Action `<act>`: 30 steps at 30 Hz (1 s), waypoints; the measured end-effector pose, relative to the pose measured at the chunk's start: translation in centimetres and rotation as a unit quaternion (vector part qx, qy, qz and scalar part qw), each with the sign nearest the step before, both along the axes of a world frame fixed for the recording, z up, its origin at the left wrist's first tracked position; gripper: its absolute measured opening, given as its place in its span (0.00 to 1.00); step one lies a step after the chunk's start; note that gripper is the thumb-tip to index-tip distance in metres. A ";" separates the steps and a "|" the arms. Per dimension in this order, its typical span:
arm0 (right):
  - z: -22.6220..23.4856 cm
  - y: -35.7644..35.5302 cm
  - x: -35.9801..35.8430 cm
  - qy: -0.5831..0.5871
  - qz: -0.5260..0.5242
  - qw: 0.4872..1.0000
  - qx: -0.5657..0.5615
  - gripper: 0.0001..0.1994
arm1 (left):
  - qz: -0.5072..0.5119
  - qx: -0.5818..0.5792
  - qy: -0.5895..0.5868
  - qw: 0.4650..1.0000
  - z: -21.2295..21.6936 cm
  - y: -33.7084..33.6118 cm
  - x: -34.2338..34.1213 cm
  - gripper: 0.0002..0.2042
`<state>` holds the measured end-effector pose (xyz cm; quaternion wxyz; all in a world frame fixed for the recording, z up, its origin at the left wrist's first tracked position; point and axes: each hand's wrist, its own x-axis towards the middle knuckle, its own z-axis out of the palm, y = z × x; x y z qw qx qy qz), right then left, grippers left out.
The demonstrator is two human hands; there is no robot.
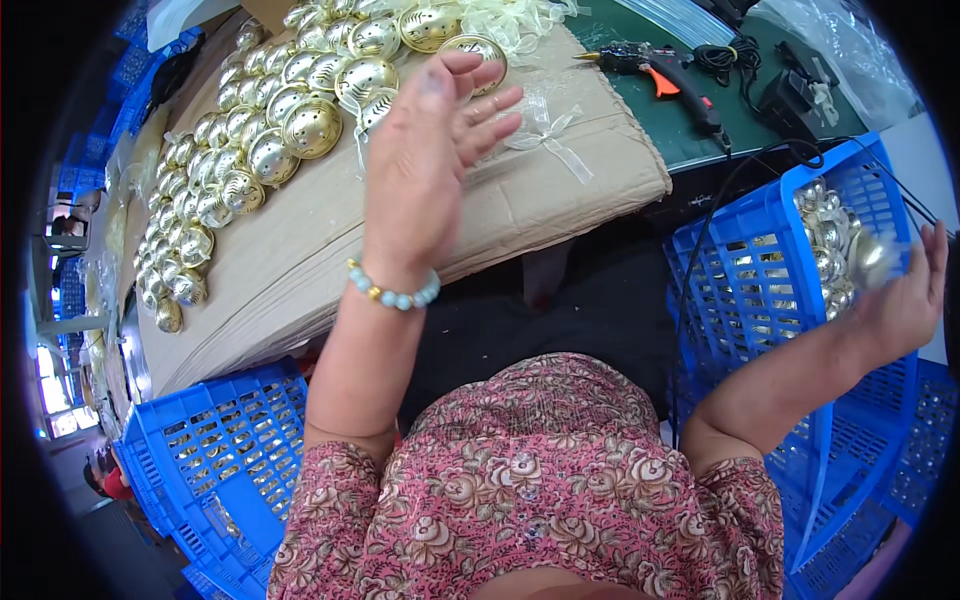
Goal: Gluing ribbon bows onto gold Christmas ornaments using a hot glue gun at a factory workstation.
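Over the cardboard sheet [560, 225], my left hand [425, 150] is raised with its fingers apart. A shiny gold dome [480, 48] shows just beyond its fingertips; whether they touch it is unclear. Beside that hand, many gold half-round pieces with cut-out slots [312, 128] lie in overlapping rows. A sheer pale ribbon bow [548, 138] rests on the cardboard right of the fingers. At the far right my right hand [903, 300] is at a blue crate, with a motion-blurred gold ball [872, 257] at its fingers.
The blue crate [690, 255] on the right contains more gold balls [828, 235]. A black glue gun with an orange trigger [685, 95] lies on the green tabletop [625, 30], its cable hanging down beside the crate. Another blue crate [165, 410] stands at lower left.
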<state>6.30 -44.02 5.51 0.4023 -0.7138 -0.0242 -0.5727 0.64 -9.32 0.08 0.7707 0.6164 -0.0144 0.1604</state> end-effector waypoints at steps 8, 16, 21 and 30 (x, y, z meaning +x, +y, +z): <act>-2.0 7.5 -1.2 0.036 0.044 0.998 0.007 0.09 | 0.211 0.644 -0.033 0.735 2.2 4.4 5.3 0.17; -5.0 17.0 2.0 0.182 0.428 0.883 -0.059 0.14 | 0.112 0.556 0.161 0.808 3.6 3.4 5.5 0.18; -2.1 20.0 0.9 0.120 0.591 0.798 -0.010 0.22 | -0.162 -0.043 0.060 0.984 4.4 2.4 3.4 0.26; -4.2 18.4 2.2 0.099 0.672 0.734 0.006 0.23 | -0.187 -0.348 0.109 0.912 2.1 -0.4 0.9 0.15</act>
